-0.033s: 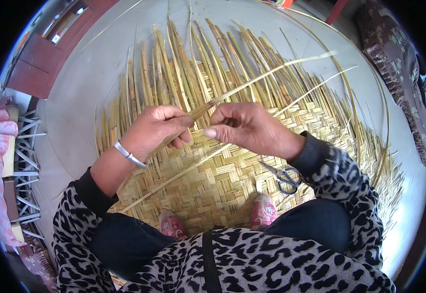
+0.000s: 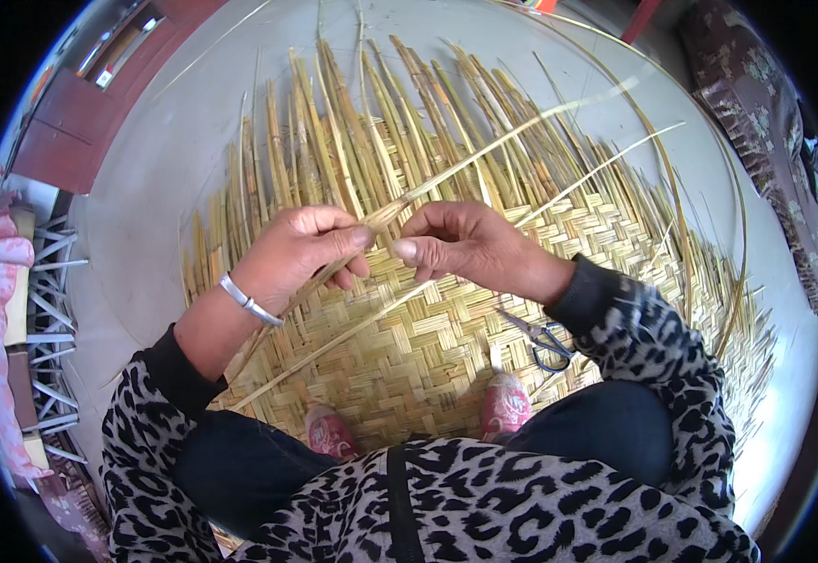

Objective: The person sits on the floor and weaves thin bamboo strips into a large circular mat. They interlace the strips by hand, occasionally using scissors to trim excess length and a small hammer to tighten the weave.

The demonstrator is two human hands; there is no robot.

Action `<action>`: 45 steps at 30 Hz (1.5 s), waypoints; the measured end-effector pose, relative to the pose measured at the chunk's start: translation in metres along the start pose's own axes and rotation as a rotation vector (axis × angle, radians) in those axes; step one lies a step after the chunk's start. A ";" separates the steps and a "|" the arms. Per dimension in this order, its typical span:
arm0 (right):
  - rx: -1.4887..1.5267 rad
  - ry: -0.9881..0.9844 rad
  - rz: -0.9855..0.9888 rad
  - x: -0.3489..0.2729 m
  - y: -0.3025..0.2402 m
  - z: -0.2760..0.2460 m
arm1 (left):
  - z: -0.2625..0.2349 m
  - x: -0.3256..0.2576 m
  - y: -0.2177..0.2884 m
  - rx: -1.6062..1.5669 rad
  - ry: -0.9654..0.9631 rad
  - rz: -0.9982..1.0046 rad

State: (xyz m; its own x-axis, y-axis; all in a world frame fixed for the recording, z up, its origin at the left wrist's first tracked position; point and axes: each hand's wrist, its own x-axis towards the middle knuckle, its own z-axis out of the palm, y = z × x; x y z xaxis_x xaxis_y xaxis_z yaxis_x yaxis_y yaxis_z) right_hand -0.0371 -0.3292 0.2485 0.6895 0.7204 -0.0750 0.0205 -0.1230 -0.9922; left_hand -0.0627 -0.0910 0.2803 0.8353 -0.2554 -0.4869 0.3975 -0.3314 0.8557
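A long, pale split reed (image 2: pixel 493 147) runs from my left hand (image 2: pixel 301 246) up to the far right, its far end smeared by motion. The left thumb and fingers are closed round its brownish, sheathed lower part. Just right of that grip, my right hand (image 2: pixel 474 246) holds thumb and forefinger together in a pinch; whatever sits between them is too small to make out. Below both hands spreads a woven reed mat (image 2: pixel 409 352) in a herringbone pattern, its unwoven ends fanning out at the far side. A thinner strip (image 2: pixel 334 343) lies diagonally across it.
Dark-handled scissors (image 2: pixel 537 334) lie on the mat right of centre, near my pink shoe (image 2: pixel 505 403). A red cabinet (image 2: pixel 71 127) stands far left, above a metal rack (image 2: pixel 52 328) and pink cloth (image 2: pixel 0 253). Furniture under a brown patterned cover (image 2: pixel 756 122) borders the right.
The far end of the reed has shifted slightly and looks more blurred. My right hand's pinch has risen a touch. The left hand keeps its grip.
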 end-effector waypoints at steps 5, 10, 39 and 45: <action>0.767 0.157 0.170 -0.009 0.045 -0.010 | 0.027 0.007 -0.003 -0.065 -0.098 -0.045; 0.898 0.159 0.219 -0.016 0.061 -0.013 | 0.040 0.017 -0.008 -0.060 -0.159 -0.048; 0.453 0.146 -0.237 -0.018 0.050 -0.010 | 0.046 0.027 -0.029 -0.440 -0.390 -0.107; 0.647 0.205 0.090 -0.020 0.059 0.002 | 0.058 0.032 -0.029 -0.026 0.032 0.052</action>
State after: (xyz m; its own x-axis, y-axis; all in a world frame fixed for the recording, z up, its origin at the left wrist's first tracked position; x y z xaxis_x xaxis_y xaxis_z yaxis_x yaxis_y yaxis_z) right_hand -0.0511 -0.3493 0.1908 0.7928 0.5748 -0.2028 -0.4359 0.3022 -0.8477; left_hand -0.0696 -0.1420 0.2301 0.8665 -0.2420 -0.4365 0.3631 -0.2944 0.8840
